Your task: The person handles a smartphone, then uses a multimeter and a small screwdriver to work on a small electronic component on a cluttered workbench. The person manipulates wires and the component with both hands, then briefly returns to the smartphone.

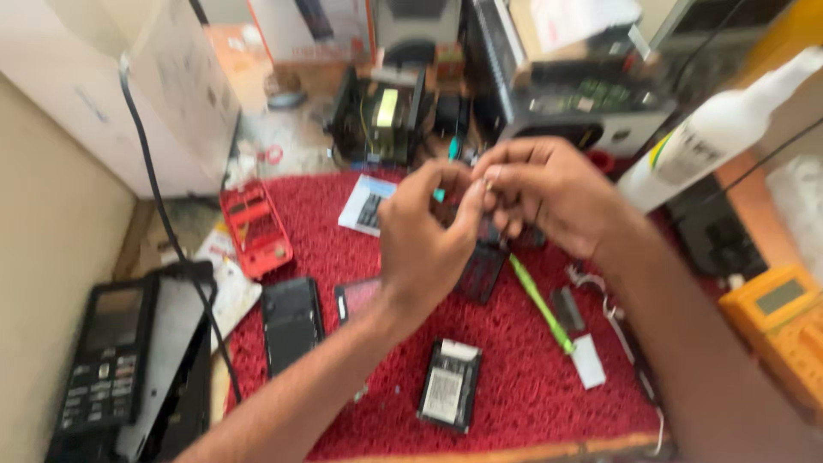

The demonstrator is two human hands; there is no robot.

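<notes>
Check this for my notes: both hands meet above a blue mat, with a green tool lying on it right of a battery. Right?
Not quite: the head view shows the mat is red, not blue. The left hand and right hand do meet above it, and the green tool lies right of the battery.

Two bare forearms, no sleeves visible. Left hand [424,244] and right hand [549,193]: no gloves, rings, watch or wristbands. Detail softened by motion blur.

A rough red pile mat [531,343] is seen, glossy black plastic phone back [291,321], smooth white plastic bottle [720,129].
</notes>
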